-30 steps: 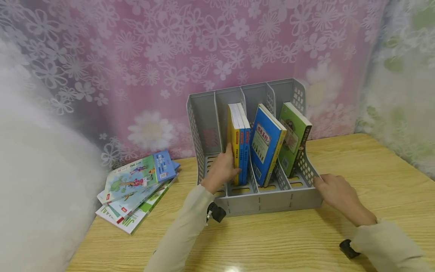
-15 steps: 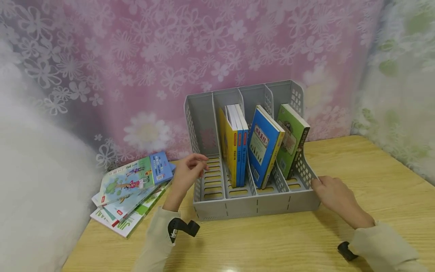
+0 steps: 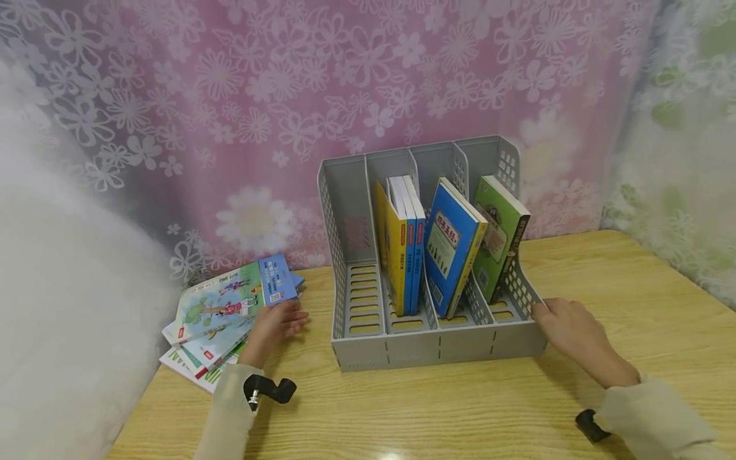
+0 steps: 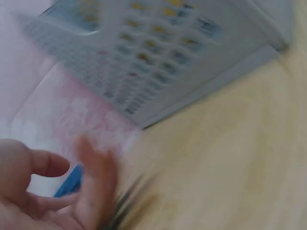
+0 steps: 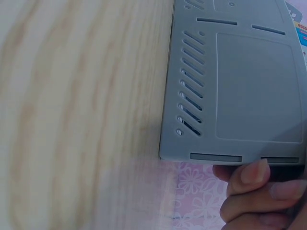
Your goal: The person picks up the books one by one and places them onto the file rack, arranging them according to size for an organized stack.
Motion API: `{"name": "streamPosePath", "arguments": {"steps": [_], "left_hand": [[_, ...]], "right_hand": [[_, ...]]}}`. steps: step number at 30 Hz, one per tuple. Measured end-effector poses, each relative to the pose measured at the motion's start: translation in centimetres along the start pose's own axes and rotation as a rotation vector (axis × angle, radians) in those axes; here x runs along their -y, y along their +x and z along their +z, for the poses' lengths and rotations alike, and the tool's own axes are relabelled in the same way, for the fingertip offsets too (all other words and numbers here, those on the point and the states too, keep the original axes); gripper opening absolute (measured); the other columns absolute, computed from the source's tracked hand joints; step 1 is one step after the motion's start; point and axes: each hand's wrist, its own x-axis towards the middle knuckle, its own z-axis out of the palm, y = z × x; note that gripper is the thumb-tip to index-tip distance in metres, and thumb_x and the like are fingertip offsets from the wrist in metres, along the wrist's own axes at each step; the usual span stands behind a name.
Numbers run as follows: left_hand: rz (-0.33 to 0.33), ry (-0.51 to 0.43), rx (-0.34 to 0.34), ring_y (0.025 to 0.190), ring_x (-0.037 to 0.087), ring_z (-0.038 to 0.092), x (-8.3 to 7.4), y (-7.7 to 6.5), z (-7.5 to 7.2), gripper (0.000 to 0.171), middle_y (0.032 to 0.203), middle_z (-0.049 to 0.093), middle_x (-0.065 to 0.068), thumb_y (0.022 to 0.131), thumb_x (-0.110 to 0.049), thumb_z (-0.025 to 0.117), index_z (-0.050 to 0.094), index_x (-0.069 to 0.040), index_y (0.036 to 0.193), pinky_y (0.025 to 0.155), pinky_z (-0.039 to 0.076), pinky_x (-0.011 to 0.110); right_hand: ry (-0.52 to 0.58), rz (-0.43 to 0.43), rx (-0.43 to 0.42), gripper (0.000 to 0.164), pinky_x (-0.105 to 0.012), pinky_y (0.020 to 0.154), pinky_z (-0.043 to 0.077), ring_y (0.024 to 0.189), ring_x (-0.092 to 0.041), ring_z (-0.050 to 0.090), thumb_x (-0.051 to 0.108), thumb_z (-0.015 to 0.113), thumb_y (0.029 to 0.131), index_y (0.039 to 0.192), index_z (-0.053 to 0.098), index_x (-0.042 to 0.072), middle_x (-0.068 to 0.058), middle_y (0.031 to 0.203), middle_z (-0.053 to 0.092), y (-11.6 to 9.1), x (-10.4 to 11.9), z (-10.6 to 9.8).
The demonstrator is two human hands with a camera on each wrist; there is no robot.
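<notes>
The left hand point(image 3: 277, 328) had a loose, empty grip at the right edge of the fanned picture books point(image 3: 223, 305), which lay on the counter point(image 3: 437, 409), left of the grey four-slot book rack point(image 3: 468, 347); touching or not, it was unclear. The right hand point(image 3: 575, 332) had its grip curled on the rack's right front corner. Probably, pinching too few pages could make the books slide away, because they lay unevenly.

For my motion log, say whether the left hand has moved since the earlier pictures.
Yes: the left hand moved leftward, away from the gray four-compartment bookrack.
</notes>
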Motion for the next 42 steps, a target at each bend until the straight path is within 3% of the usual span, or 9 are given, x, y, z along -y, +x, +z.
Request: {"name": "streamPosePath", "arguments": {"steps": [3, 7, 11, 15, 19, 24, 29, 36, 42], "left_hand": [[-0.102, -0.258, 0.151, 0.089, 0.019, 0.07, 0.2, 0.2, -1.1, 0.064, 0.125, 0.056, 0.029, 0.105, -0.032, 0.035, 0.019, 0.014, 0.146, 0.077, 0.053, 0.018], [-0.259, -0.729, 0.23, 0.108, 0.026, 0.063, -0.3, 0.5, -1.6, 0.08, 0.154, 0.02, 0.023, 0.099, -0.044, 0.04, -0.001, -0.001, 0.153, 0.094, 0.045, 0.017], [-0.359, -0.977, 0.154, 0.107, 0.022, 0.061, -0.9, 0.4, -1.1, 0.079, 0.137, 0.042, 0.013, 0.096, -0.05, 0.04, -0.002, -0.018, 0.155, 0.088, 0.048, 0.016], [-0.327, -0.921, 0.068, 0.103, 0.019, 0.062, -1.0, 0.3, -0.5, 0.067, 0.118, 0.054, 0.011, 0.1, -0.043, 0.033, 0.003, -0.022, 0.156, 0.088, 0.05, 0.02], [-0.275, -0.829, 0.05, 0.119, 0.019, 0.056, -0.5, 0.3, -0.5, 0.058, 0.132, 0.05, 0.007, 0.102, -0.032, 0.037, 0.012, -0.022, 0.154, 0.098, 0.045, 0.022], [-0.206, -0.885, 0.055, 0.137, 0.022, 0.038, -0.2, 0.3, -0.7, 0.039, 0.13, 0.046, 0.013, 0.103, -0.018, 0.041, 0.032, -0.016, 0.141, 0.108, 0.036, 0.029], [-0.146, -0.855, 0.004, 0.115, 0.027, 0.059, -0.6, 0.2, -0.4, 0.038, 0.11, 0.056, 0.017, 0.103, -0.017, 0.04, 0.035, -0.015, 0.14, 0.108, 0.038, 0.031], [-0.146, -0.759, -0.035, 0.093, 0.021, 0.066, -0.8, -0.1, -1.0, 0.057, 0.095, 0.06, 0.014, 0.101, -0.021, 0.042, 0.012, -0.017, 0.149, 0.1, 0.046, 0.028], [-0.139, -1.037, 0.009, 0.13, 0.019, 0.044, -0.5, -0.1, -1.3, 0.057, 0.14, 0.036, 0.011, 0.102, -0.034, 0.04, 0.015, -0.025, 0.152, 0.107, 0.039, 0.028]], "right_hand": [[0.004, 0.002, -0.001, 0.044, -0.033, 0.047, 0.031, 0.059, -0.021, 0.044, 0.03, 0.025, 0.1, 0.066, 0.046, 0.011, -0.006, 0.062, 0.046, 0.0, -0.1, 0.0], [0.001, 0.005, 0.004, 0.044, -0.033, 0.047, 0.032, 0.06, -0.021, 0.045, 0.03, 0.025, 0.1, 0.068, 0.048, 0.011, -0.006, 0.063, 0.047, 0.0, -0.1, 0.0], [0.004, 0.001, 0.007, 0.045, -0.032, 0.047, 0.032, 0.058, -0.021, 0.044, 0.03, 0.024, 0.1, 0.067, 0.047, 0.011, -0.005, 0.062, 0.045, 0.0, 0.0, 0.0], [0.013, 0.005, 0.014, 0.045, -0.032, 0.046, 0.032, 0.056, -0.02, 0.042, 0.03, 0.024, 0.1, 0.065, 0.045, 0.011, -0.005, 0.061, 0.045, -0.1, 0.1, 0.1], [0.011, 0.006, 0.017, 0.045, -0.032, 0.046, 0.032, 0.056, -0.02, 0.043, 0.03, 0.024, 0.1, 0.066, 0.047, 0.011, -0.005, 0.061, 0.045, -0.1, 0.0, 0.3], [0.001, 0.001, 0.003, 0.045, -0.032, 0.047, 0.032, 0.057, -0.021, 0.043, 0.03, 0.024, 0.1, 0.066, 0.047, 0.011, -0.005, 0.061, 0.045, -0.1, -0.1, 0.1], [0.002, 0.006, -0.002, 0.045, -0.032, 0.047, 0.033, 0.059, -0.021, 0.045, 0.029, 0.025, 0.1, 0.065, 0.046, 0.011, -0.006, 0.063, 0.047, -0.2, -0.1, 0.1], [0.002, 0.007, 0.001, 0.044, -0.033, 0.048, 0.033, 0.06, -0.021, 0.045, 0.029, 0.024, 0.1, 0.065, 0.045, 0.011, -0.006, 0.064, 0.048, -0.2, -0.1, 0.1], [-0.002, 0.002, 0.001, 0.044, -0.033, 0.048, 0.033, 0.061, -0.022, 0.046, 0.029, 0.024, 0.1, 0.066, 0.047, 0.011, -0.008, 0.066, 0.05, 0.0, -0.1, 0.1]]}}
